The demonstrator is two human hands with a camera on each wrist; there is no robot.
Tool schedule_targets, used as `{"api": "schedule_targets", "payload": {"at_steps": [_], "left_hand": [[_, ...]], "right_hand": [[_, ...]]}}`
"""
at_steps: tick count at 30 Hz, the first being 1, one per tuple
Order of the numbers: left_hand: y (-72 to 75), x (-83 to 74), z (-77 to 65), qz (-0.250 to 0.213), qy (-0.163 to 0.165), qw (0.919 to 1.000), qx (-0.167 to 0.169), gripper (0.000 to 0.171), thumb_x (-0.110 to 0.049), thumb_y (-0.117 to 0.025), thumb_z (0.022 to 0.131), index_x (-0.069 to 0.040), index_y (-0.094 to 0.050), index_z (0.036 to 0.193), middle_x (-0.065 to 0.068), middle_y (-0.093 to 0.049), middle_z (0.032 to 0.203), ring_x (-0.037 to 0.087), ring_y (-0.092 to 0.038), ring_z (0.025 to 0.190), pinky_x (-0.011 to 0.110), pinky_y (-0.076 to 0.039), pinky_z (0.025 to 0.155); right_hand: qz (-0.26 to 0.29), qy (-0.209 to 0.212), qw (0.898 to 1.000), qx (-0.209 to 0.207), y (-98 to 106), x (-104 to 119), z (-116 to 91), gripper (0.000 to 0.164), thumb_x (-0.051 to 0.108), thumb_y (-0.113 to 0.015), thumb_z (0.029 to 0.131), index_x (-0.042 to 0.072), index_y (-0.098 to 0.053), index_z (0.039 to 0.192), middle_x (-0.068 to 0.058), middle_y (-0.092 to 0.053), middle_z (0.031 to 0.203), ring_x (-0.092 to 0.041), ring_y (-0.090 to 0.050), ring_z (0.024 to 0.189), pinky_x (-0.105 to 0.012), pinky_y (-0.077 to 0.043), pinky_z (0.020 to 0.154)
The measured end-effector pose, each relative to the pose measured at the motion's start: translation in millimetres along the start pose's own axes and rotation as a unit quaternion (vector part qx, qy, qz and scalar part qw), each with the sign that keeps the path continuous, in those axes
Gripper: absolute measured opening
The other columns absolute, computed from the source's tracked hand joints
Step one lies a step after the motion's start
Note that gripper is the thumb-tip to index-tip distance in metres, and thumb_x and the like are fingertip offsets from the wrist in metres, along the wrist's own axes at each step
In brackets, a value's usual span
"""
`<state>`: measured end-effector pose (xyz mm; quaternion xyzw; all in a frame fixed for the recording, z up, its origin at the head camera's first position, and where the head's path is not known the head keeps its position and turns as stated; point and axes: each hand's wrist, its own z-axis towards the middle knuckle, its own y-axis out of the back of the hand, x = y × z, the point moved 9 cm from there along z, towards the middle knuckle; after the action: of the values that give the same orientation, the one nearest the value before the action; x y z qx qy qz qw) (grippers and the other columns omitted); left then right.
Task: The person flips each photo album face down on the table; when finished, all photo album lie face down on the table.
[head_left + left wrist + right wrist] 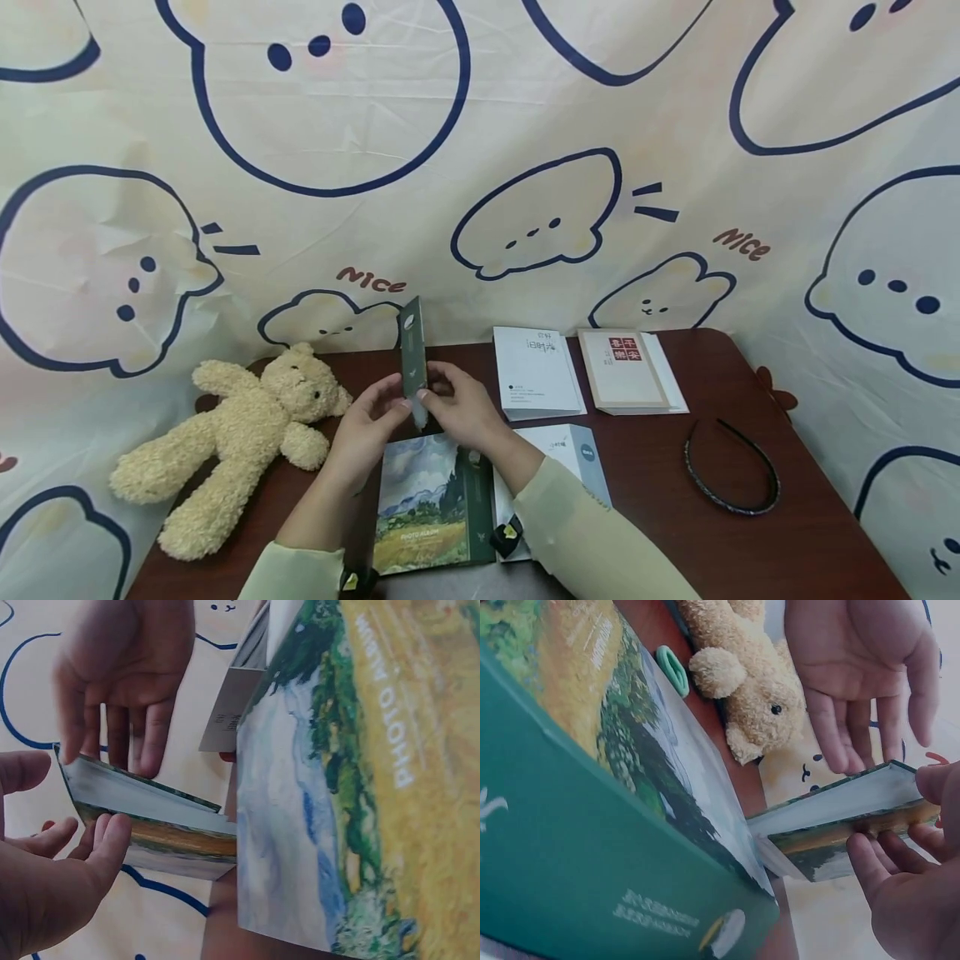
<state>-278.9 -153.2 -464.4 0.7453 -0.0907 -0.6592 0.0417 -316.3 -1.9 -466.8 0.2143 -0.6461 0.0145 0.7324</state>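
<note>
Both my hands hold an upright photo album [414, 362] with a green spine, its spine towards me. Its painted cover [180, 844] and white inside show in the wrist views, with the covers a little apart. My left hand [369, 421] has its fingers on one side and its thumb near the spine. On the other side, my right hand [465, 408] has its fingers along the cover and its thumb by the spine. A larger painted album [423, 508] marked PHOTO ALBUM lies flat just in front. Whether the upright album touches the table is hidden.
A teddy bear [247, 442] lies at the left, with a green hair tie [673, 671] near it. Two pale books [536, 371] [630, 371] sit at the back right. A white-and-blue book [592, 467] lies beside the large album. A black headband [731, 504] rests at the right.
</note>
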Motion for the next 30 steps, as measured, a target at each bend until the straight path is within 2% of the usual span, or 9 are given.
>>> {"api": "schedule_targets", "payload": {"at_steps": [6, 12, 20, 30], "left_hand": [[-6.4, 8.8, 3.1, 0.004, 0.007, 0.9998, 0.018, 0.057, -0.023, -0.063, 0.105, -0.009, -0.042, 0.157, 0.018, -0.049, 0.152, 0.035, -0.049, 0.137, 0.058, -0.042, 0.111], [-10.9, 18.9, 8.6, 0.009, 0.02, 0.9993, 0.031, 0.055, -0.023, -0.062, 0.106, -0.01, -0.043, 0.156, 0.017, -0.052, 0.149, 0.033, -0.052, 0.136, 0.056, -0.043, 0.11], [-13.4, 30.0, 13.3, 0.051, 0.031, 0.9975, 0.038, 0.055, -0.028, -0.063, 0.105, -0.012, -0.045, 0.155, 0.015, -0.056, 0.146, 0.032, -0.054, 0.133, 0.054, -0.046, 0.107], [-17.8, 37.7, 15.6, 0.095, 0.03, 0.9934, 0.057, 0.054, -0.029, -0.063, 0.105, -0.009, -0.048, 0.154, 0.017, -0.053, 0.149, 0.034, -0.054, 0.133, 0.056, -0.046, 0.106]], "right_hand": [[0.001, 0.002, 1.0, -0.005, 8, -2, 0, 0.056, 0.038, -0.063, 0.105, 0.019, -0.047, 0.155, -0.005, -0.062, 0.136, -0.022, -0.064, 0.125, -0.044, -0.055, 0.099], [0.0, 0.001, 1.0, -0.009, 13, -4, 1, 0.059, 0.04, -0.064, 0.104, 0.021, -0.046, 0.156, -0.002, -0.06, 0.139, -0.02, -0.063, 0.126, -0.044, -0.056, 0.099], [0.006, -0.002, 1.0, -0.018, 21, -4, 1, 0.059, 0.039, -0.065, 0.103, 0.021, -0.045, 0.156, -0.002, -0.059, 0.141, -0.02, -0.062, 0.125, -0.042, -0.057, 0.097], [0.004, -0.006, 0.999, -0.033, 31, -12, 3, 0.06, 0.039, -0.066, 0.103, 0.019, -0.045, 0.155, -0.004, -0.06, 0.139, -0.02, -0.065, 0.121, -0.045, -0.058, 0.094]]}}
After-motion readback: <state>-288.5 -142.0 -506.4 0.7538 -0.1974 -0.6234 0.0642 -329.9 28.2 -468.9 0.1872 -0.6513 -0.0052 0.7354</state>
